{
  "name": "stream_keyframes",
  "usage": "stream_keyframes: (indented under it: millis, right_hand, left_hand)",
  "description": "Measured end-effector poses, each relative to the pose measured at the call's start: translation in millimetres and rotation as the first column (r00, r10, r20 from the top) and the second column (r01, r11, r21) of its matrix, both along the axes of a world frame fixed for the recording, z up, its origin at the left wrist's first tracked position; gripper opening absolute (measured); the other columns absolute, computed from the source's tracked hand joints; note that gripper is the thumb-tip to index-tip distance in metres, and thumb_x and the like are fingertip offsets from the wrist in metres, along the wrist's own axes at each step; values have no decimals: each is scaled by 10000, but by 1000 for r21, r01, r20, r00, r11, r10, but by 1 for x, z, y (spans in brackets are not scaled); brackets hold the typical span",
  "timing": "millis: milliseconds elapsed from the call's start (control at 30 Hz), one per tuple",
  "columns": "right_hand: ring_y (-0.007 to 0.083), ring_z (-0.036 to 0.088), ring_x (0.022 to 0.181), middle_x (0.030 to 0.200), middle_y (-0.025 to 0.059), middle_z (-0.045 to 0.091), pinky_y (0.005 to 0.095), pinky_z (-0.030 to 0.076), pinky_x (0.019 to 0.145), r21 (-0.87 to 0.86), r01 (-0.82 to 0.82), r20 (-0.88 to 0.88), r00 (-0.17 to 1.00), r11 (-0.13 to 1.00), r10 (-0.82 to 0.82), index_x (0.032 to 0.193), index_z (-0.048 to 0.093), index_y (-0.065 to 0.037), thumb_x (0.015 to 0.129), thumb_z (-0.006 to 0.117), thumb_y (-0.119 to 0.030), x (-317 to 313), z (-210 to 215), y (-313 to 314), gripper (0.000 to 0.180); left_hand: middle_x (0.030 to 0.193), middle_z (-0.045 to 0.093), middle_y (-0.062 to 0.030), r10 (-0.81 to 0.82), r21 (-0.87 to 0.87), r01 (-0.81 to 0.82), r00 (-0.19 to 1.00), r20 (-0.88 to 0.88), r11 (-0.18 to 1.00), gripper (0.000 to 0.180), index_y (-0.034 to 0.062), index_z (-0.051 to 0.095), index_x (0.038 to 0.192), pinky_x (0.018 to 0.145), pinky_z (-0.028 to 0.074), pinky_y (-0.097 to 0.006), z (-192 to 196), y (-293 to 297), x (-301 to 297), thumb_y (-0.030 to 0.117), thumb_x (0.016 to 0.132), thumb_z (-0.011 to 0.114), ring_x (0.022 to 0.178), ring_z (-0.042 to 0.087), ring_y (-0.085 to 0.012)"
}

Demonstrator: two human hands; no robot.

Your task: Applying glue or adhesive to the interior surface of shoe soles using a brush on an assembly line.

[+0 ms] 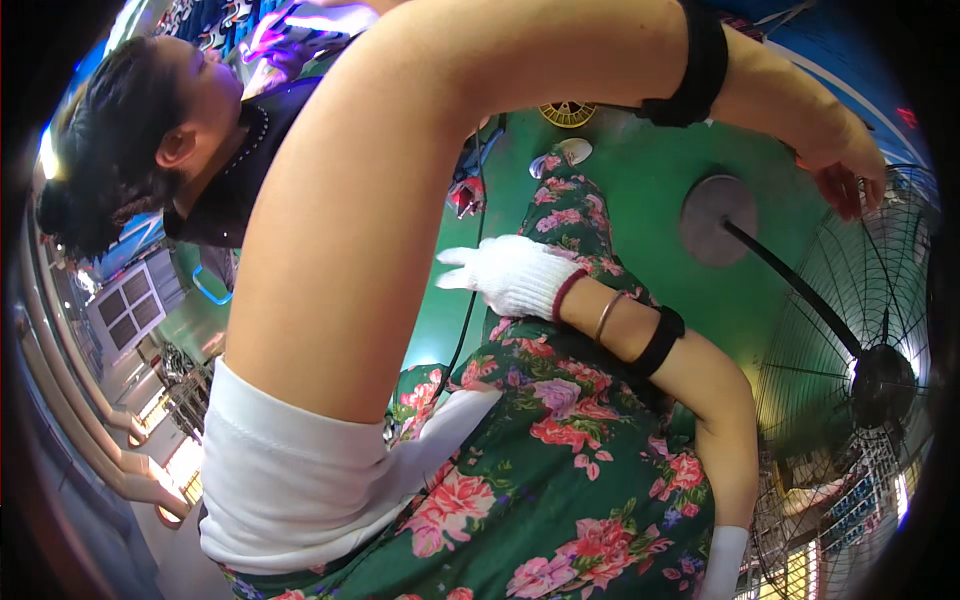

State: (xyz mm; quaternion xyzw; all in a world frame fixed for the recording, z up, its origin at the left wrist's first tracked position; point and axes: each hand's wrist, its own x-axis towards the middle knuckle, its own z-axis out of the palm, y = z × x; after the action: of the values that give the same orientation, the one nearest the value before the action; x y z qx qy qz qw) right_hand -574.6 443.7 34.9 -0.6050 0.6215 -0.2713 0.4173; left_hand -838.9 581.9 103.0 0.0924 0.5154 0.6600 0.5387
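Note:
My left arm [350, 190] rises from a white sleeve and reaches across to the upper right, with a black strap [700, 65] around the forearm. My bare left hand [850, 178] is at the upper edge of a standing fan's wire guard [900, 230], fingers curled down. Whether they grip the wire cannot be made out. In the middle, my right hand [525, 277] wears a white knit glove with a dark red cuff. Its fingers point left and stand apart, and nothing shows in them. A bangle and a black strap [660, 342] circle that forearm. Beneath it lies my flowered green clothing [570, 400].
The fan's black pole [790, 285] runs to a round grey base [718, 220] on the green floor [640, 180]. At the upper left another person [130, 150] in a dark top is close by. A dark cable [470, 330] hangs near my gloved hand. A yellow wheel-like part [567, 114] is beyond.

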Motion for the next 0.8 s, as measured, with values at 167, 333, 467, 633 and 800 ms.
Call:
stream_keyframes:
  millis: [167, 333, 467, 633, 800]
  right_hand:
    - [328, 687, 896, 1022, 110, 692, 452, 563, 758, 17, -42, 17, 999, 999, 42, 1007, 703, -156, 876, 624, -247, -3, -13, -3, 178]
    - [333, 677, 833, 858, 121, 656, 461, 543, 668, -61, -203, 13, 979, 977, 204, 931, 649, -110, 911, 593, -335, 5, 72, -13, 233]
    - [326, 688, 773, 783, 123, 666, 459, 540, 638, -161, -170, 36, 983, 972, 178, 929, 653, -89, 896, 604, -317, -1, 104, -2, 236]
    - [317, 694, 738, 762, 116, 675, 458, 527, 570, -157, -192, -45, 981, 969, 187, 866, 685, -109, 864, 602, -298, 4, 112, -27, 206]
    - [308, 717, 813, 863, 108, 727, 480, 556, 652, -131, -151, 106, 981, 980, 165, 907, 755, -91, 804, 581, -255, 14, 129, -25, 261]
  left_hand:
    - [1092, 703, -155, 45, -46, -47, 999, -30, 998, 280, 52, 657, 1157, 771, 585, -315, 2, -21, -13, 181, 909, 638, 953, 705, -207]
    - [1114, 683, -194, 163, 10, -164, 984, 71, 986, 280, 24, 653, 1144, 798, 589, -331, 0, -40, -16, 164, 902, 647, 982, 699, -239]
    - [1112, 662, -197, 223, 59, -237, 958, 179, 970, 265, -17, 644, 1117, 809, 589, -326, -3, -45, -7, 143, 907, 635, 987, 689, -256]
    - [1070, 646, -175, 222, 111, -249, 951, 214, 962, 241, -54, 632, 1098, 780, 587, -328, -9, -66, -11, 113, 926, 604, 937, 687, -266]
    - [988, 658, -179, 240, 154, -315, 895, 376, 936, 254, -56, 599, 1138, 735, 564, -334, -28, -61, 5, 115, 952, 568, 849, 686, -261]
